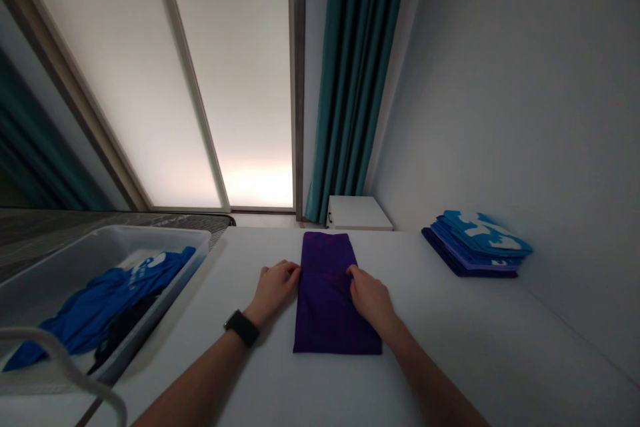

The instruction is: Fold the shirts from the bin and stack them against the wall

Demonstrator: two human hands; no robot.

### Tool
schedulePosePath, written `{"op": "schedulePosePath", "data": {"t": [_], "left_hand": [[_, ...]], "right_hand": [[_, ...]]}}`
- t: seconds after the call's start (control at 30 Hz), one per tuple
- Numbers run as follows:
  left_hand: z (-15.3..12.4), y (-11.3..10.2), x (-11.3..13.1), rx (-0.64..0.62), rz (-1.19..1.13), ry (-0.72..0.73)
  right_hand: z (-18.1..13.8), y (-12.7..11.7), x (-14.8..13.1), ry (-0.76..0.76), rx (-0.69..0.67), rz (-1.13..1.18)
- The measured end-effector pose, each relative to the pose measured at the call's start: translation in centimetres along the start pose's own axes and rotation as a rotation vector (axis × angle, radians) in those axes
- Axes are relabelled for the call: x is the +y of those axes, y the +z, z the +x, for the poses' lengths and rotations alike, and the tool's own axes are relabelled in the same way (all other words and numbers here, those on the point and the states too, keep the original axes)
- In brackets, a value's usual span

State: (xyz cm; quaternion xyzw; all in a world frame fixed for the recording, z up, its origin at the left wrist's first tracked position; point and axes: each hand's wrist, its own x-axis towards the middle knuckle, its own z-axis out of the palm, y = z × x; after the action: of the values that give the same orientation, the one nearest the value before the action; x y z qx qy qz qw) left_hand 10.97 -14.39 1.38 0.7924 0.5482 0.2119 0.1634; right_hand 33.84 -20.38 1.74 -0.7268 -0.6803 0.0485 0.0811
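Observation:
A purple cloth (pixel 327 280), folded into a long narrow rectangle, lies flat on the white table (pixel 450 340) straight ahead of me. My left hand (pixel 275 288), with a black watch on its wrist, rests at the cloth's left edge with its fingers curled onto that edge. My right hand (pixel 369 297) lies on the cloth's right side, fingers bent and pinching the fabric near its middle.
A stack of folded blue and purple cloths (pixel 477 241) sits at the far right by the wall. A translucent bin (pixel 107 280) on the left holds crumpled blue garments (pixel 100 307). A small white cabinet (pixel 357 213) and teal curtain (pixel 357 80) stand beyond the table.

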Motion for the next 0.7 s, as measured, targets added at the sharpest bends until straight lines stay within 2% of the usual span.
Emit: {"op": "schedulePosePath", "data": {"t": [0.17, 0.27, 0.4, 0.53, 0.7], "left_hand": [[-0.3, 0.4, 0.2, 0.008, -0.022, 0.045], [-0.4, 0.5, 0.0, 0.015, -0.027, 0.051], [-0.3, 0.4, 0.1, 0.028, -0.011, 0.056], [-0.4, 0.3, 0.3, 0.020, 0.001, 0.049], [-0.3, 0.5, 0.1, 0.032, -0.018, 0.053]], "right_hand": [[-0.2, -0.1, -0.1, 0.013, 0.026, -0.030], [-0.8, -0.8, -0.4, 0.011, 0.115, -0.074], [-2.1, -1.4, -1.7, -0.201, 0.191, -0.062], [-3.2, -0.5, -3.4, -0.406, 0.105, 0.058], [-3.1, 0.9, -3.7, -0.434, -0.059, 0.107]]}}
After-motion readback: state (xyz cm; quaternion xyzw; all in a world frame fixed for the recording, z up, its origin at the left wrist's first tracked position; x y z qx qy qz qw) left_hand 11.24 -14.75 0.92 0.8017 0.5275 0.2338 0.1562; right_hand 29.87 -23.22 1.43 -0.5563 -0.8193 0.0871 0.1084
